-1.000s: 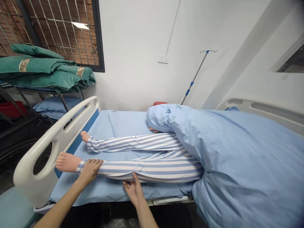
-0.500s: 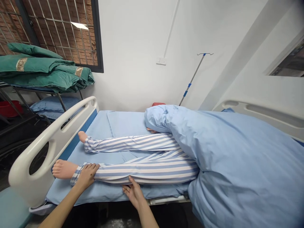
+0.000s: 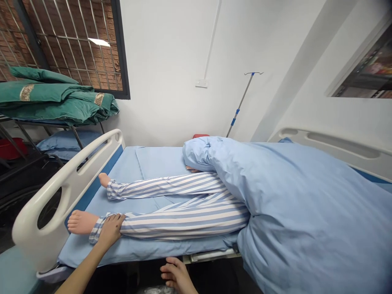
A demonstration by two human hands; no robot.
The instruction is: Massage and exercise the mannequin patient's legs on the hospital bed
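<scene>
A manikin in blue-and-white striped pyjama trousers (image 3: 183, 212) lies on a hospital bed, its upper body hidden under a light blue duvet (image 3: 300, 204). My left hand (image 3: 110, 230) is closed around the near leg at the ankle, just right of the bare foot (image 3: 79, 221). My right hand (image 3: 175, 275) hangs below the mattress edge, off the leg, fingers loosely curled with nothing in them. The far foot (image 3: 103, 179) rests near the footboard.
A white footboard (image 3: 58, 192) stands at the left end and a white side rail (image 3: 330, 143) at the far right. A rack holds folded green quilts (image 3: 58, 98) and a blue pillow (image 3: 61, 143). An IV pole (image 3: 241, 102) leans by the wall.
My right hand has let go of the near leg's underside and dropped below the bed edge. My left hand stays on the ankle. The view has shifted slightly.
</scene>
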